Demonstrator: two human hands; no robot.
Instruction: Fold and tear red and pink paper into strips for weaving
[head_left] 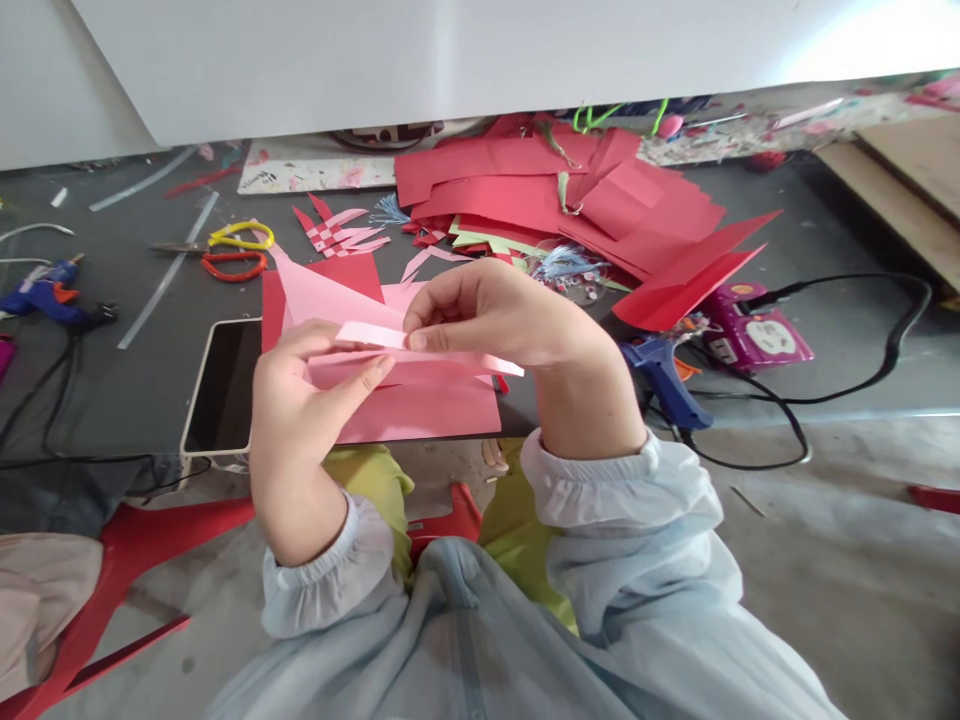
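Note:
Both hands hold a piece of pink paper [450,364] with folded strips, raised over the near edge of the table. My left hand [300,400] grips it from the left, thumb in front and fingers behind. With thumb and fingertips, my right hand [495,315] pinches a pale strip along its upper edge. Beneath lie a flat pink sheet [450,408] and a red sheet [352,272]. Beyond the hands rests a woven pink and red paper piece [337,232] with loose strip ends.
Scissors [238,250] with yellow and red handles lie left. A phone [220,385] sits by the left hand. Red paper [525,180] is piled at the back. Blue glue guns [667,380] [49,290] flank the work, with a purple power box [757,330] and black cords at right.

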